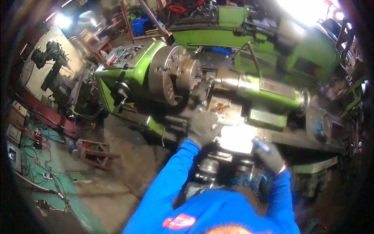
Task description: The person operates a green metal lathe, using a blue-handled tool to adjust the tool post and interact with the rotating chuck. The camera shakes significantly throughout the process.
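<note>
Both my hands wear dark grey gloves over the carriage of a green lathe point(269, 97). Between them lies a bright white, sheet-like rectangle point(236, 138), washed out by glare. My left hand point(203, 125) is at its left side, below the chuck point(167, 74); its fingers blur into the dark metal. On the right edge of the rectangle, my right hand point(271, 158) is closed around a short blue stick-like thing point(262, 146), perhaps a marker. A round workpiece point(189, 76) sits in the chuck, facing the tailstock point(249, 85).
Hand tools point(122, 56) lie on top of the headstock. Handwheels and levers point(208, 167) stick out close to my body. Another green machine point(218, 37) stands behind. Cables point(46, 163) trail over the green floor at left, near a rusty metal frame point(95, 152).
</note>
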`<state>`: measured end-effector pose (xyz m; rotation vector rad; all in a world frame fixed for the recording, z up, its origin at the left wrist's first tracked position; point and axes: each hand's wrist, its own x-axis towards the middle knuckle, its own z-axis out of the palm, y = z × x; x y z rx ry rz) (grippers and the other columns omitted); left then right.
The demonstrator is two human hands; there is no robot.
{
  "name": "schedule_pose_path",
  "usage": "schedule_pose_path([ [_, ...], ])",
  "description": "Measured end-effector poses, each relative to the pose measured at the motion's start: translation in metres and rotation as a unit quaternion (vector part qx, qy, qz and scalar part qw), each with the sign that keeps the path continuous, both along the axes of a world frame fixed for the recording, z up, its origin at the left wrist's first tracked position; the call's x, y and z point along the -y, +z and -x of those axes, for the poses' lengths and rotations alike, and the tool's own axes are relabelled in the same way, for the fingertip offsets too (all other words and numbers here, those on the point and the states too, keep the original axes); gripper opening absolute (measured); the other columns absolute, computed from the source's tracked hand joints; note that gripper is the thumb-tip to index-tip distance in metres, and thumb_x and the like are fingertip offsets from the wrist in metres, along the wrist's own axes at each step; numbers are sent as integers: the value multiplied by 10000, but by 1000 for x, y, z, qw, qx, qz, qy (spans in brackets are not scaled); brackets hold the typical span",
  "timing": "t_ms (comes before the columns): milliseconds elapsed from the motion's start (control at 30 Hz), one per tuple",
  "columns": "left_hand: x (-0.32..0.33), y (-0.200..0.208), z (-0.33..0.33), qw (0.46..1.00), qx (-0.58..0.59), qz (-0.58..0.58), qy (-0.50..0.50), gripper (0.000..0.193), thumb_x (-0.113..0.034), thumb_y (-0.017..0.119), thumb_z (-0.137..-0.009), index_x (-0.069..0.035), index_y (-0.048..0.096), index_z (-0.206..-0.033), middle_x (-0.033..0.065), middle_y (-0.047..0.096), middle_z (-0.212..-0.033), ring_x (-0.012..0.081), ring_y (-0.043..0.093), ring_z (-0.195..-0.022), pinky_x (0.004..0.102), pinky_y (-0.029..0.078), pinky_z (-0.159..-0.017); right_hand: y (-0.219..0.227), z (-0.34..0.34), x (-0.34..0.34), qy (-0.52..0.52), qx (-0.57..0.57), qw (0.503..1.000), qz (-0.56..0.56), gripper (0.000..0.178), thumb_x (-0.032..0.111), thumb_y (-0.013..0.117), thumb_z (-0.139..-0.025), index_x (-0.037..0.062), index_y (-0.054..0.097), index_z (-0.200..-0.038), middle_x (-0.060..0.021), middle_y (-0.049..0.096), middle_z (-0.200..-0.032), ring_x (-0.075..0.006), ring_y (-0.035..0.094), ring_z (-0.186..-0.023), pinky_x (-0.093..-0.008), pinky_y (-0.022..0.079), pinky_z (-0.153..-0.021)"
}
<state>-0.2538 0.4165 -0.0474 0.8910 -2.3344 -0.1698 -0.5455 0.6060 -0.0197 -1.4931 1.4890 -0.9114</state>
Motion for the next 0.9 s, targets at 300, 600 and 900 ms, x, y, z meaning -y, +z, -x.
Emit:
schedule_pose_path([
  [300,-4,6,7,998,25,44,36,336,-351,784,-764,-102,703,-975,141,698,-1019,358,651,-986,505,491,-887,53,-30,175,-50,-34,998,7,506,402,662,-1012,66,623,-1387,-102,696,-885,-152,638,-692,-313,531,-618],
  [600,3,-3,6,998,-2,54,22,310,-368,755,-797,-97,695,-934,138,693,-930,365,661,-923,506,507,-835,-55,-65,299,37,-248,966,68,694,622,560,-995,17,614,-1330,-294,678,-1290,-473,627,-1240,-532,479,-1063],
  [900,5,-2,8,998,17,66,18,368,-347,756,-780,-86,750,-1038,134,726,-979,359,680,-921,494,526,-851,-23,-80,286,18,-294,955,24,619,559,560,-1026,55,576,-1384,-277,692,-1258,-469,663,-1163,-533,511,-1021],
])
